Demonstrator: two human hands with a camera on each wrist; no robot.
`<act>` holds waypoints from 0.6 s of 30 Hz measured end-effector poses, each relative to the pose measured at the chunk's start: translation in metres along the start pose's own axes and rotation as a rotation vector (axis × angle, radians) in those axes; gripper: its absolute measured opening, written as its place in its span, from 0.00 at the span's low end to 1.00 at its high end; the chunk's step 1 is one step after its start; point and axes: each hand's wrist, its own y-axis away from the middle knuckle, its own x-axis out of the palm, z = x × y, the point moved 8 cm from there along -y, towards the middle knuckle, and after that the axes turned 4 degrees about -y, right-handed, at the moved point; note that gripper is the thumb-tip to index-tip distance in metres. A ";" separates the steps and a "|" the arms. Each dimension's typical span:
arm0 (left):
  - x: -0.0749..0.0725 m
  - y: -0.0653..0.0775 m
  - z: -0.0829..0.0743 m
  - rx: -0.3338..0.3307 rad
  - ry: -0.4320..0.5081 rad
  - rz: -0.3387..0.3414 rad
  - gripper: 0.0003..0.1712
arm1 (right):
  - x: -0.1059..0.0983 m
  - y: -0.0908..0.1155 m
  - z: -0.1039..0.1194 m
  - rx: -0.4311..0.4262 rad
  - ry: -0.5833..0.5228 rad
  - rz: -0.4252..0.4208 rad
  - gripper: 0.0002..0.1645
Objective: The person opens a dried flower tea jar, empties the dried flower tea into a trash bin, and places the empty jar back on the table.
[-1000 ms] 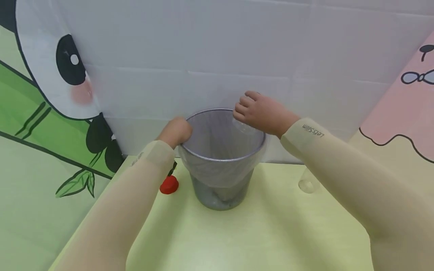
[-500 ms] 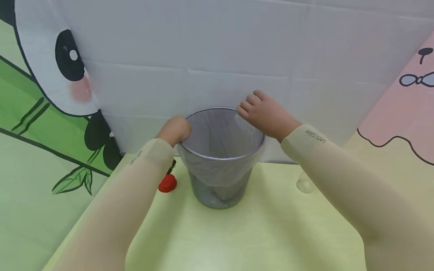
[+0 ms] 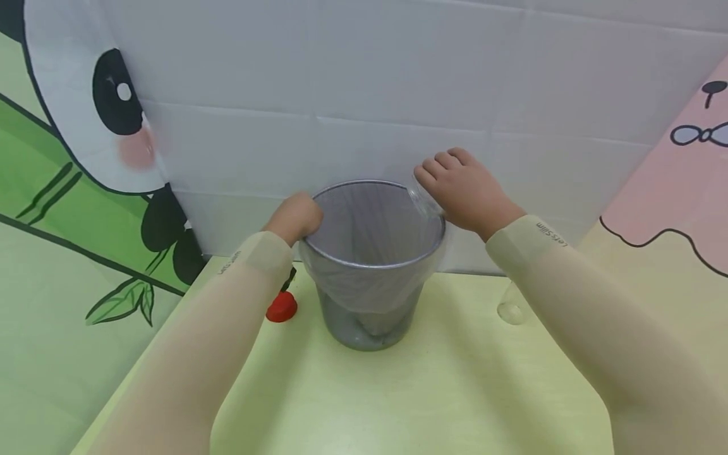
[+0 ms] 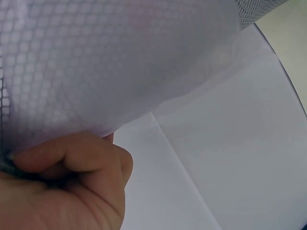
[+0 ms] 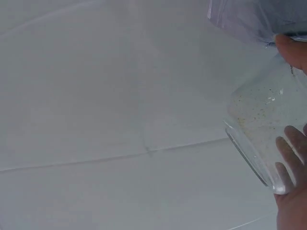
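A grey mesh waste bin stands upright on the table, with a thin translucent bag folded over its rim. My left hand grips the bin's left rim with curled fingers; in the left wrist view, the left hand pinches the bag's edge against the mesh. At the right rim, my right hand holds a clear glass container, tilted. The right wrist view shows small orange-brown specks on the clear glass container, and fingers showing through its wall. The bin's bottom inside is hidden.
Left of the bin lies a red object with a dark part, partly behind my left sleeve. A clear glass piece stands on the table at right, partly behind my right sleeve. A pale sheet hangs close behind the bin.
My right hand has shifted right along the bin's rim, and its fingers have turned upward. The clear glass container moved with it. The left hand stays at the left rim.
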 end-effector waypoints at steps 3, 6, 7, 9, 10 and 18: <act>0.000 -0.001 0.000 0.001 0.010 -0.003 0.23 | -0.001 0.001 0.000 -0.002 0.004 0.000 0.35; 0.001 -0.002 0.001 0.009 0.000 -0.001 0.24 | -0.003 0.003 0.001 -0.004 0.004 -0.003 0.36; 0.001 -0.002 0.000 0.013 -0.002 -0.004 0.24 | -0.004 0.004 0.002 0.000 -0.001 -0.003 0.37; 0.001 -0.003 0.001 0.019 -0.004 -0.005 0.24 | -0.006 0.007 0.002 0.011 -0.020 0.001 0.42; 0.001 -0.003 0.000 0.023 -0.007 -0.005 0.24 | -0.007 0.008 0.001 0.019 -0.034 0.005 0.44; 0.001 -0.003 -0.001 0.034 -0.048 0.000 0.26 | -0.018 0.020 -0.004 0.084 -0.142 0.006 0.55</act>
